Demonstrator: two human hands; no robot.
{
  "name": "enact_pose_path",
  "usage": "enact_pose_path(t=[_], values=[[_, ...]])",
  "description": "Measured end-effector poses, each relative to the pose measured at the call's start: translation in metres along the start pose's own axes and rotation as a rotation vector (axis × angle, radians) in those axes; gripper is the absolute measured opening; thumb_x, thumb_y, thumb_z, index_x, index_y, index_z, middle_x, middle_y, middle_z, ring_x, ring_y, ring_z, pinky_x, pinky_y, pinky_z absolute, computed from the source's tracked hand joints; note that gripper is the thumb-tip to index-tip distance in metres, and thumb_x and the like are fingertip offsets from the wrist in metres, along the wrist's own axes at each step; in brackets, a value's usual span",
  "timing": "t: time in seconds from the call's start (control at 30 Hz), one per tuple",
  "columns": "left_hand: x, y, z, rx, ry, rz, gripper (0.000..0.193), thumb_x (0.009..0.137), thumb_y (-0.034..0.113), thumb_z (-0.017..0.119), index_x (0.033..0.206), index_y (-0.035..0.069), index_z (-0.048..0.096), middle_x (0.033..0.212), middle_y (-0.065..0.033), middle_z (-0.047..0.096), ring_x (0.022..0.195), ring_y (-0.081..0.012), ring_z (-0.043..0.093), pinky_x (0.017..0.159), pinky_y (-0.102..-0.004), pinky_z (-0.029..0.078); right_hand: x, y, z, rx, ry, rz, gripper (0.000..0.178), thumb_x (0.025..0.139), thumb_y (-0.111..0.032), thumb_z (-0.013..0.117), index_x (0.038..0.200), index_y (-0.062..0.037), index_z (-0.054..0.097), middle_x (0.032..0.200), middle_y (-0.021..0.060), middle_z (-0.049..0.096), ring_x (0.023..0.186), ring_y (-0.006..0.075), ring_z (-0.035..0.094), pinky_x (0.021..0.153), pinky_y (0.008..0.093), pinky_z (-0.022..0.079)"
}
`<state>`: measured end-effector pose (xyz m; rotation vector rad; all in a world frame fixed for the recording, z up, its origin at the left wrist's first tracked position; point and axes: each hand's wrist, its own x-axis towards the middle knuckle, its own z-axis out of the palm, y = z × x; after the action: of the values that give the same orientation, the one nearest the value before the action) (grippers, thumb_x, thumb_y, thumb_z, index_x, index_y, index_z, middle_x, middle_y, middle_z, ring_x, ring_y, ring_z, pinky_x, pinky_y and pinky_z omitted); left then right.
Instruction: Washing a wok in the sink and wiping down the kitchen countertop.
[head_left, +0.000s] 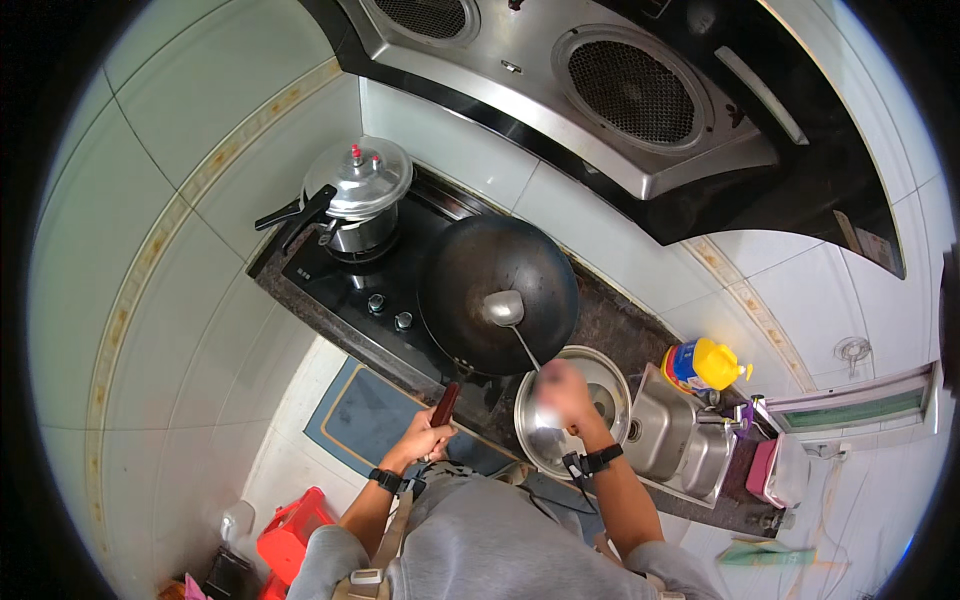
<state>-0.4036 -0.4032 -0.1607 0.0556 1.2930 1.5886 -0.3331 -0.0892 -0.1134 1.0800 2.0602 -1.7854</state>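
A dark wok point(470, 270) sits on the black gas stove. My left hand point(425, 437) is closed round the lower end of its reddish-brown handle point(446, 404). In my right hand point(566, 393) is the shaft of a metal wok spatula point(504, 308), whose broad head rests inside the wok, right of its middle. Part of the right hand is blurred, so its fingers show only partly. Beneath that hand and forearm lies a round, shiny steel basin or lid point(620, 385) on the counter; I cannot tell which. No food can be made out in the wok.
A silver pressure cooker point(362, 190) occupies the left burner. Overhead hangs a range hood point(520, 75). Right of the round steel piece are a sink point(660, 420), a yellow-capped jug point(703, 366) and a pink container point(778, 470). A red plastic stool point(290, 535) stands at lower left.
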Motion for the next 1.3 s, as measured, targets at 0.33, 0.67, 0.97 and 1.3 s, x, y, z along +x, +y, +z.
enact_pose_path(t=[0.33, 0.67, 0.97, 1.3], values=[[0.003, 0.013, 0.004, 0.159, 0.084, -0.087, 0.032, 0.096, 0.031, 0.064, 0.097, 0.000, 0.057, 0.068, -0.0079, 0.060, 0.052, -0.0186, 0.058, 0.046, -0.0320, 0.045, -0.004, -0.004, 0.045, 0.117, -0.130, 0.036, 0.036, 0.095, -0.016, 0.066, 0.114, -0.0019, 0.039, 0.087, 0.0190, 0.064, 0.066, 0.0234, 0.069, 0.052, 0.0396, 0.059], [0.020, 0.076, 0.039, 0.895, 0.464, 0.326, 0.057, 0.092, 0.049, 0.063, 0.123, 0.001, 0.059, 0.110, -0.0272, 0.066, 0.104, -0.0433, 0.064, 0.088, -0.0473, 0.050, -0.022, 0.001, 0.058, 0.093, -0.355, -0.212, 0.029, 0.102, -0.028, 0.057, 0.122, -0.0084, 0.048, 0.125, 0.0093, 0.064, 0.106, 0.0196, 0.064, 0.080, 0.0347, 0.054], [0.043, 0.075, 0.041, 1.112, 0.495, 0.357, 0.053, 0.079, 0.028, 0.077, 0.119, 0.001, 0.057, 0.104, -0.0258, 0.066, 0.098, -0.0434, 0.066, 0.084, -0.0489, 0.053, -0.042, 0.104, -0.047, -0.573, 0.491, -0.237, 0.032, 0.083, -0.020, 0.074, 0.111, -0.0075, 0.065, 0.102, 0.0164, 0.068, 0.102, 0.0347, 0.064, 0.085, 0.0443, 0.053], [0.062, 0.076, 0.043, 1.186, 0.427, 0.218, 0.035, 0.071, 0.020, 0.082, 0.089, -0.004, 0.065, 0.087, -0.0267, 0.068, 0.085, -0.0436, 0.068, 0.074, -0.0479, 0.056, -0.042, 0.133, -0.063, -0.659, 0.769, -0.237, 0.044, 0.076, -0.016, 0.076, 0.117, -0.0089, 0.065, 0.113, 0.0241, 0.060, 0.106, 0.0415, 0.060, 0.085, 0.0497, 0.052]])
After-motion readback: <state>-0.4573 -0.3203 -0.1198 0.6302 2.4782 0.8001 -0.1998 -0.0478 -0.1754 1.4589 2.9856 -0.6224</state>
